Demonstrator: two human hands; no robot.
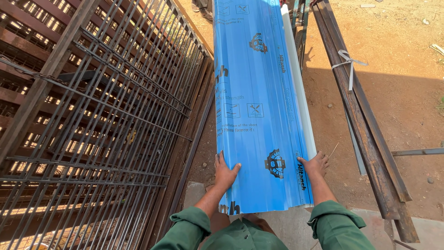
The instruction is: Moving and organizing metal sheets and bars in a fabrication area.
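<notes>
On the ground between a metal grille and a bundle of rusty bars lies a long blue sheet (259,92), ribbed along its length and covered in a printed protective film; a white edge shows along its right side. The sheet runs away from the viewer, its near end just in front of the person's body.

Left hand (225,171): laid on the left edge of the sheet near its end, fingers closed around the edge, thumb spread onto the blue face. Right hand (314,164): set on the right edge opposite, fingers splayed and pressed on the film, tips curling over the side. Both green sleeves (335,227) reach forward from the bottom of the view.

Step in hand, as judged: the person has taken the sheet by its near end with both hands, either to lift it or to slide it. Any next move would call for an even grip on both edges, since a long thin sheet will likely flex and swing at its far end.

Surroundings: the grille (106,115), dark barred panels stacked at a slant, stands just left of the sheet. The bars (365,129), angle sections tied with a white strip (349,62), lie to the right on sandy soil (407,46). A concrete slab (296,231) sits beneath the near end.
</notes>
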